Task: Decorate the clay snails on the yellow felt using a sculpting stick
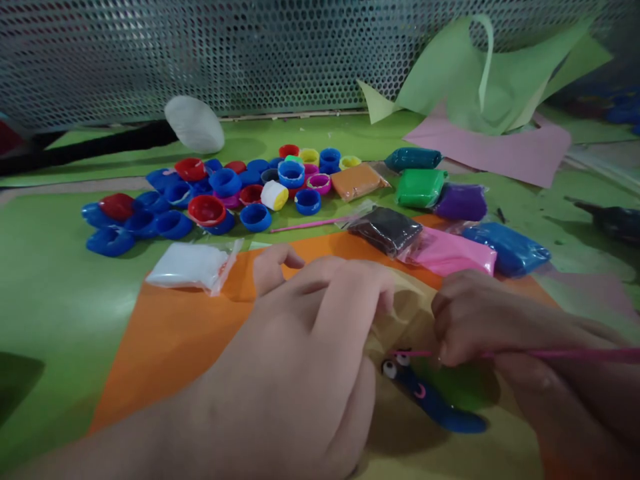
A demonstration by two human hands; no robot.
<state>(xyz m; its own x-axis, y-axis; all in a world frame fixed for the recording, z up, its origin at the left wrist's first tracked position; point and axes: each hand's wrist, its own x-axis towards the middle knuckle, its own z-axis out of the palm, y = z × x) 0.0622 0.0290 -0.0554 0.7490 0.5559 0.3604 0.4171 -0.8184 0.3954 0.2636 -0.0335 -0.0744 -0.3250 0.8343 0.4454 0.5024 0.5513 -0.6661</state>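
Observation:
A blue clay worm [433, 400] with two white eyes and a pink smile lies on a yellowish sheet [415, 457], beside a green patch [475, 387]. My right hand [480, 317] is closed around a thin pink modelling tool [575, 354]. Its tip is close to the worm's eyes. Left of the worm, my left hand [320, 333] rests over the yellowish sheet with bent fingers. Its fingertips are mostly hidden, so what they grip cannot be made out.
Beyond my hands lie several coloured clay packets, among them black [387, 230], pink [453, 252] and white [190, 265]. Small plastic caps [225, 181] cluster behind them, near another pink stick [310, 225]. An orange sheet [165, 340] lies underneath. A perforated metal panel [280, 60] stands behind.

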